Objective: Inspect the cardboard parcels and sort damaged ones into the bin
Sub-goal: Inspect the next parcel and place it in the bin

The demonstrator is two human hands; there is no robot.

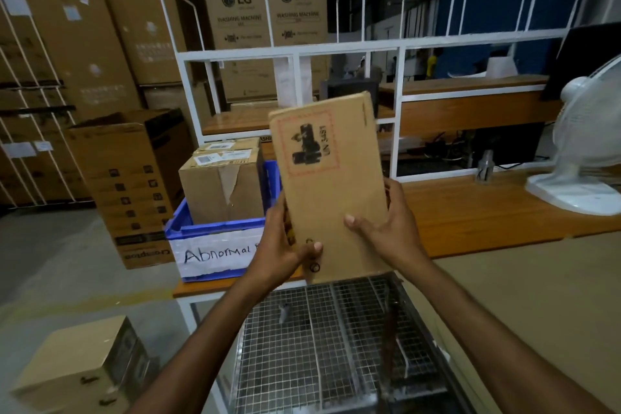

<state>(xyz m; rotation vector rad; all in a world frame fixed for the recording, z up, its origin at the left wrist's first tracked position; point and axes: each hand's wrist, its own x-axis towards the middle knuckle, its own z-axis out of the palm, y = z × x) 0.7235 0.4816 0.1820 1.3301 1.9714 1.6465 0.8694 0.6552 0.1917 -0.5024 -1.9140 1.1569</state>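
Note:
I hold a flat cardboard parcel [331,185] upright in front of me, with a red-bordered battery mark printed near its top. My left hand [285,242] grips its lower left edge, thumb on the front face. My right hand [389,228] grips its lower right edge. To the left stands a blue bin [215,228] with a white label reading "Abnormal"; its far part is hidden behind the parcel. Inside the bin sits a brown parcel [223,185] with torn tape on its front.
A wire mesh basket [322,346] lies below my hands. A white fan [584,144] stands on the wooden table [487,212] at right. A tall open carton [131,185] and a small box [84,366] sit on the floor at left. Stacked washing machine cartons [265,20] stand behind.

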